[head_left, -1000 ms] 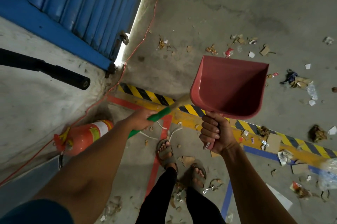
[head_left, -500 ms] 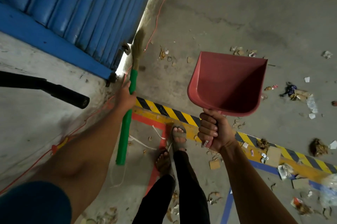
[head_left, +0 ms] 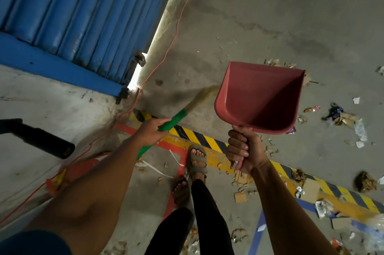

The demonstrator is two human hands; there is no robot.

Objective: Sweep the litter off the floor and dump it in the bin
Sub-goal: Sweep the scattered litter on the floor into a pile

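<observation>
Right hand (head_left: 242, 148): fingers clamped round the handle of a red dustpan (head_left: 259, 99), held up above the floor.
Left hand (head_left: 150, 132): fingers wrapped on the green broom (head_left: 173, 120), bristles angled behind the pan.
Feet: sandals at the yellow-black hazard stripe (head_left: 199, 136).
Litter (head_left: 340, 117): paper and cardboard scraps scattered on concrete, right of the pan.
Beyond: blue shutter door (head_left: 83, 16).

Both hands are raised on outstretched arms, left hand (head_left: 150, 132) and right hand (head_left: 243, 149) each curled tight.

Broom (head_left: 174, 120) in left hand (head_left: 150, 132), dustpan (head_left: 257, 99) in right hand (head_left: 244, 148)
</observation>
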